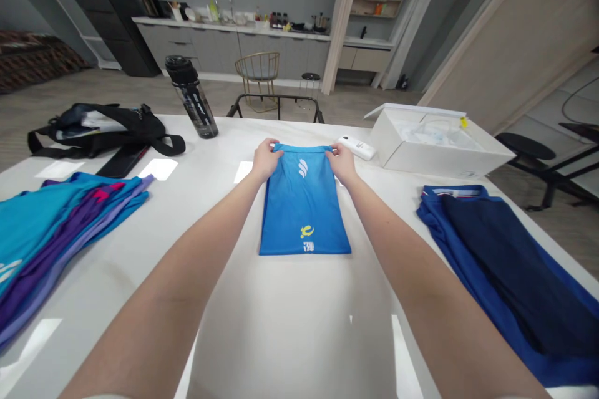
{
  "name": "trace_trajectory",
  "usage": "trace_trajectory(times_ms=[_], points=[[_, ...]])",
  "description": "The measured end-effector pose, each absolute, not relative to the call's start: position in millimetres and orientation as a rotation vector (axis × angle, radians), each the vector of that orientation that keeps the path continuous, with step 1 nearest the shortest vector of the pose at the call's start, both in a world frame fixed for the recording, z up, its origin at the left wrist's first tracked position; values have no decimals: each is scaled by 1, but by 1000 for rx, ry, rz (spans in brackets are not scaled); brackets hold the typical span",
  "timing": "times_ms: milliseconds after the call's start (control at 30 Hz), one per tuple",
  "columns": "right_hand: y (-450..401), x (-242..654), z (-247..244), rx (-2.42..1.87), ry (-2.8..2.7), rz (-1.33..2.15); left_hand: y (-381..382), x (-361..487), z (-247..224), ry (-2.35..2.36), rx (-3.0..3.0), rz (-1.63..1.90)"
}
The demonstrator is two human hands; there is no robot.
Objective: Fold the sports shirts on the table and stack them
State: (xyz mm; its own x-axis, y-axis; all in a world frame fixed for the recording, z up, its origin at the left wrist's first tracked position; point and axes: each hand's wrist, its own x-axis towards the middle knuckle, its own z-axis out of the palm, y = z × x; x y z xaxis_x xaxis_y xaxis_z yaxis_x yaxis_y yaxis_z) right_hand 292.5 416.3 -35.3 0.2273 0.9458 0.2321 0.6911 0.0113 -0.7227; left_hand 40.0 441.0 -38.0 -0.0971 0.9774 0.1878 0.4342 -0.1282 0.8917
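A blue garment (302,199), folded into a neat rectangle, lies flat on the white table (299,312) in front of me. It bears a white flame-like logo near its far edge and a yellow figure with white lettering near its close edge. At its far left corner, my left hand (266,159) pinches the fabric between thumb and fingers. My right hand (342,162) grips the far right corner in the same way. The underside of the garment is hidden.
Colourful shirts (60,218) are piled at left, dark blue trousers (505,262) at right. Toward the back are a black bag (107,128), a phone (122,161), a black bottle (193,100), a white handheld device (356,147) and an open white box (430,146). A chair (279,100) stands beyond.
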Motion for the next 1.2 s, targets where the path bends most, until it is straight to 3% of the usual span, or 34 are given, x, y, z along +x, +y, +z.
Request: trace_trajectory(times_ms=[167,300,433,667,800,1000,1200], points=[[397,267,-44,-1887,-1764,158,413,57,-43,1682,2134,1141],[378,242,-56,-1744,-2136,190,393,82,-56,1394,2430,718],[379,244,-64,-1933,-2220,270,395,78,-70,1612,2334,458],[385,259,-57,-2155,-2102,254,398,66,-69,1826,2277,443],[379,240,-54,-2003,-2164,95,395,79,-67,1649,2503,564],[379,234,-65,-2025,-2161,277,399,84,-77,1683,2376,396],[375,236,-63,-2155,-2069,221,389,87,-74,1854,2320,353]])
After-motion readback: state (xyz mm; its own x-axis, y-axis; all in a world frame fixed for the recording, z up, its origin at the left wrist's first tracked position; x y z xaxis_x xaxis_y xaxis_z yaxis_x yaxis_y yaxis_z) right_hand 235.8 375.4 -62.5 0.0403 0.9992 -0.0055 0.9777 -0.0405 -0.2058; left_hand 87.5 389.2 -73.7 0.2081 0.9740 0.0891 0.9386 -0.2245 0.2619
